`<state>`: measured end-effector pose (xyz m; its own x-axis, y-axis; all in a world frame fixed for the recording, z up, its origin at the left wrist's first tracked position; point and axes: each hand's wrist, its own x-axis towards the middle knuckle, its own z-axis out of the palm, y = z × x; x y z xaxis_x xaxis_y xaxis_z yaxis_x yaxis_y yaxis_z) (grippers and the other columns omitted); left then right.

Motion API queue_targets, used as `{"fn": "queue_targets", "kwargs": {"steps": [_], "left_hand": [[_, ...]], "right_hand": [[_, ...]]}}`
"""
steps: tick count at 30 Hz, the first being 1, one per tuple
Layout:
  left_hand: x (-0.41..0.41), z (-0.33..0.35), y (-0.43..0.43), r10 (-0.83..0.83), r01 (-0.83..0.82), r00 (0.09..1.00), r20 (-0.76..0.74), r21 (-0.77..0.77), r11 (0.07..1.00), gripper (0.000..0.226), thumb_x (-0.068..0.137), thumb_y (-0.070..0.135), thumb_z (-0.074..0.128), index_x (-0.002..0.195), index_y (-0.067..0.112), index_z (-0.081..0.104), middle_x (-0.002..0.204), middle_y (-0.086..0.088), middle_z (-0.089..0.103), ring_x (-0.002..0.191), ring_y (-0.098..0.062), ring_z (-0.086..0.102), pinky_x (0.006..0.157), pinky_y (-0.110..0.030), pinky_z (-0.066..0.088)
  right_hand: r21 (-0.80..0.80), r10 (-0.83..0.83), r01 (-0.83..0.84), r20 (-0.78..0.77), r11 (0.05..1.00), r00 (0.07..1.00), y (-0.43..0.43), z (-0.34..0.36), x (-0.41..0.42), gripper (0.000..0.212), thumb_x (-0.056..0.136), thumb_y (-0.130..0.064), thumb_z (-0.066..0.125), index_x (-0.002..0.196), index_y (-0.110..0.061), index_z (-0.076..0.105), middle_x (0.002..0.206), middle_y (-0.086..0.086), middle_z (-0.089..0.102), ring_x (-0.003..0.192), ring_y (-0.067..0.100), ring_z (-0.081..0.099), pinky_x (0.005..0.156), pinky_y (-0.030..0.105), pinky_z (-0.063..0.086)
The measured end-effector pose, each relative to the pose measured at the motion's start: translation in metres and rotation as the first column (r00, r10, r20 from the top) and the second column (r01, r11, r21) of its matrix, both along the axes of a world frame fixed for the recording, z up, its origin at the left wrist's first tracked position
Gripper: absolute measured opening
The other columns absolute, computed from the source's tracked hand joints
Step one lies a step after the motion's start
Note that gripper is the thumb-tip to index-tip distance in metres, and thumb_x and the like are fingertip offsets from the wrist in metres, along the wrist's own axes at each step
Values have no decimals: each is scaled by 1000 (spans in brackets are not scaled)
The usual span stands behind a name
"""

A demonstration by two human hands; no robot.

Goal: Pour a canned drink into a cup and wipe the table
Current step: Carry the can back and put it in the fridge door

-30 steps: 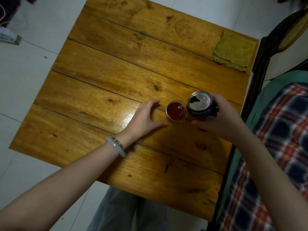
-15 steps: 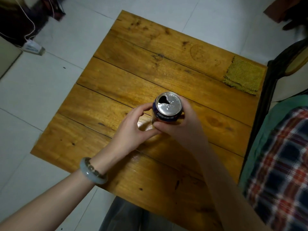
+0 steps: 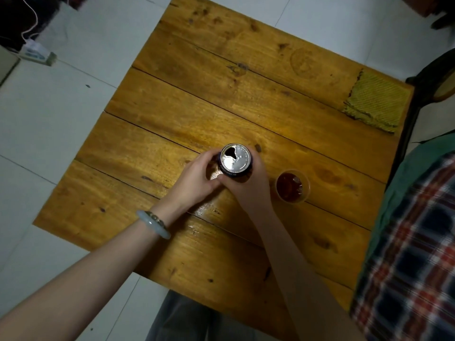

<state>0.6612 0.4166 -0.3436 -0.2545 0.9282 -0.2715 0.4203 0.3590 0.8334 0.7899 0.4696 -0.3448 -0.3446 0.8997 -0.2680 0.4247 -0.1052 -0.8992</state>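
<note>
An opened drink can (image 3: 235, 159) with a dark blue wall stands upright near the middle of the wooden table (image 3: 246, 99). My right hand (image 3: 248, 189) wraps it from the near side. My left hand (image 3: 194, 180), a pale bangle on its wrist, holds the can's left side with fingers and thumb. A small clear cup (image 3: 292, 187) holding dark red-brown drink stands on the table just right of my right hand, touched by neither hand. A yellow-green cloth (image 3: 376, 102) lies flat at the table's far right corner.
A dark chair (image 3: 433, 80) stands against the table's right edge. A plaid and green fabric (image 3: 413, 242) lies along the near right. A power strip with a white cable (image 3: 34, 51) rests on the tiled floor at the far left. My knees show under the near edge.
The can has gone from tilted at the cup to upright, left of the cup. My left hand left the cup and took the can's side. The cup now stands free.
</note>
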Motion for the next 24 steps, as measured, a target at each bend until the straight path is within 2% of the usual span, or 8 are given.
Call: {"fn": "queue_targets", "kwargs": {"steps": [6,9,11,15,18,19,21,24], "left_hand": [[-1,0,3,-4,4,1000,4,4,1000,59,77,6,73,130,15,50,122,8,55,112,-6,54,95,-14,42],[-5,1,5,-16,16,1000,-15,-16,1000,66,73,13,79,131,17,49,121,8,56,112,-9,54,95,-19,42],[-6,2,7,-34,33,999,-21,-35,999,71,70,18,82,132,18,49,122,7,58,111,-7,53,95,-20,41],[-7,3,13,-68,69,997,20,-44,997,85,61,23,87,135,19,46,126,9,54,117,-5,49,102,-21,37],[-5,1,15,-83,84,996,25,-31,996,90,56,26,89,135,19,45,128,8,49,122,-8,44,105,-22,32],[-3,1,14,-65,67,997,45,-30,997,92,55,29,89,135,21,44,129,8,48,123,-7,44,106,-23,32],[3,-2,10,9,-7,996,93,-26,1000,100,51,37,87,137,24,39,135,5,46,125,-7,42,108,-24,32],[18,-2,0,144,-143,986,82,-25,989,106,51,39,86,140,24,32,138,8,37,125,-2,36,101,-10,27]], "right_hand": [[-6,9,-9,13,1000,1000,1,-12,-2,80,56,-33,75,128,-14,46,124,2,56,119,21,49,100,47,41],[-47,47,-46,7,998,999,-3,-18,1,82,61,-29,70,135,-12,39,132,6,50,127,25,43,103,50,38],[-98,15,-19,-50,995,999,-8,-19,4,82,64,-24,63,139,-8,35,137,10,46,131,25,40,106,50,36],[-236,-107,66,-168,970,980,-20,-7,9,87,62,-26,57,143,-13,30,145,6,36,136,15,33,112,43,31],[-291,-162,95,-213,952,963,-27,-6,11,79,68,-12,55,144,-12,30,145,6,34,134,10,34,110,34,34],[-296,-159,92,-210,951,965,-29,-6,12,77,69,-9,51,143,-13,30,145,6,35,133,9,35,109,33,36],[-286,-149,92,-183,954,972,-32,-5,14,74,70,-8,48,142,-18,33,142,3,39,131,10,37,108,39,37],[-309,-160,109,-143,945,977,-29,-8,20,71,76,0,46,142,-18,31,145,3,36,134,13,33,110,43,33]]}}
